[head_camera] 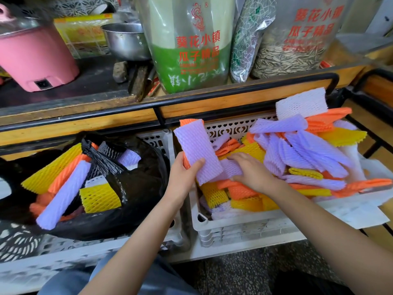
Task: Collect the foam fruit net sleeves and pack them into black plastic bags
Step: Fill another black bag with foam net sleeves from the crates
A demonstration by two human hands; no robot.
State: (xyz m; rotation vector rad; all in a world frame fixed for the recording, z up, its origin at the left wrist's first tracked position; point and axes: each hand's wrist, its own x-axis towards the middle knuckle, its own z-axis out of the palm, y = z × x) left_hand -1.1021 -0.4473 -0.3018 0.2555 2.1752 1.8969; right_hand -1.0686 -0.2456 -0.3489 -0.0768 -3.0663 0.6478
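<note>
My left hand point(185, 175) grips a lilac foam net sleeve point(197, 147), long axis near upright, top leaning left, over the white perforated plastic crate point(234, 226). My right hand point(249, 169) pinches a second lilac sleeve point(230, 169) in its pile.

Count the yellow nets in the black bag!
2: a long yellow net at the left of the black bag, a short yellow net near its front. Others may be hidden.
</note>
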